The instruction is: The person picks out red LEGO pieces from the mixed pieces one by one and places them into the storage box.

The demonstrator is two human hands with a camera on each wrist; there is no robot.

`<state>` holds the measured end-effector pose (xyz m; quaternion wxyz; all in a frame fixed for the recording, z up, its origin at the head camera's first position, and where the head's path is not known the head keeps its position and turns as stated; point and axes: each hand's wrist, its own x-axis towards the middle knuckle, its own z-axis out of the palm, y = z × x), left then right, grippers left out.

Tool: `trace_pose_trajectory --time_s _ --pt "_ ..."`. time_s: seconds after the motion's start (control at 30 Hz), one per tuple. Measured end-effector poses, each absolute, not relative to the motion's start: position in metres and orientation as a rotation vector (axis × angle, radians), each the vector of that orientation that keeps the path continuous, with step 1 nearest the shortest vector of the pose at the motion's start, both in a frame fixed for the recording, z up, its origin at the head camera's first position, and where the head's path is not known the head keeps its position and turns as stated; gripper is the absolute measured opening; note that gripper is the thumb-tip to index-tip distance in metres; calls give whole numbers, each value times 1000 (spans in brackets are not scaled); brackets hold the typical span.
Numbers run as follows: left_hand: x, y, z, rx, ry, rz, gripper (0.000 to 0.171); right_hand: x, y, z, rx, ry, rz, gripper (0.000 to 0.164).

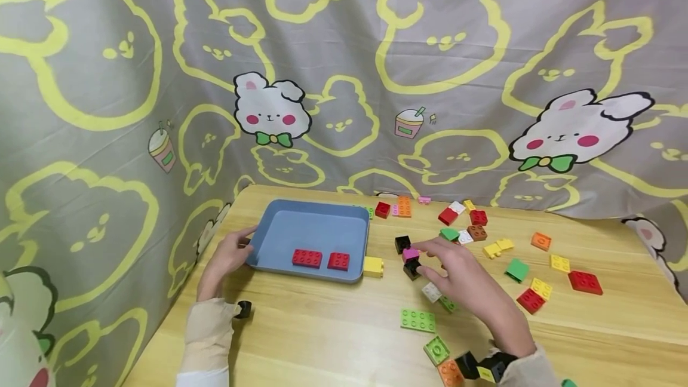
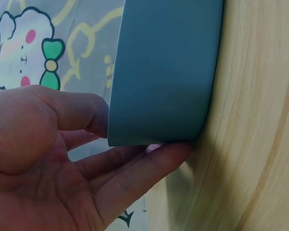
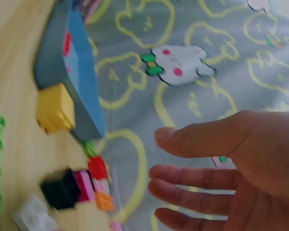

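Observation:
A blue tray (image 1: 317, 229) lies on the wooden table with two red bricks (image 1: 307, 258) inside, near its front wall. My left hand (image 1: 231, 252) holds the tray's left end. In the left wrist view, the thumb is at the rim and the fingers lie against the tray's outer wall (image 2: 164, 91). Over the loose bricks to the right of the tray hovers my right hand (image 1: 464, 273). Its fingers are extended and apart from the thumb, with nothing between them in the right wrist view. Nearest to it are a magenta brick (image 1: 410, 254) and two black bricks (image 1: 412, 270).
A yellow brick (image 1: 373, 266) stands against the tray's right side. Several coloured bricks are scattered over the table's right half, among them a light green brick (image 1: 418, 320) and a red one (image 1: 586, 282). A patterned curtain (image 1: 344, 118) hangs behind and at the left.

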<state>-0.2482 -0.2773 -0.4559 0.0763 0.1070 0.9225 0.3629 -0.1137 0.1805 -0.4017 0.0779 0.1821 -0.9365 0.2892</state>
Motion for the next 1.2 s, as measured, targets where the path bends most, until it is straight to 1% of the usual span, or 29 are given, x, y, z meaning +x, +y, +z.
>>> trace_pose_trajectory --time_s 0.4,0.6,0.77,0.93,1.13,1.2 --pt "-249 -273 -457 363 2765 1074 51 -101 241 -392 249 -3003 863 38" --pt "-246 -274 -457 334 2769 1051 52 -94 275 -393 102 -2866 761 43" --pt "-245 -275 -457 345 2771 1054 52 -87 303 -394 27 -2658 711 40" --pt "-245 -275 -456 360 2778 1045 51 -82 330 -402 -92 -2558 706 41" --pt "-247 -275 -457 380 2783 1045 51 -74 364 -420 -296 -2528 761 46" --pt "-247 -275 -457 380 2783 1037 51 -72 373 -427 -338 -2543 763 45"
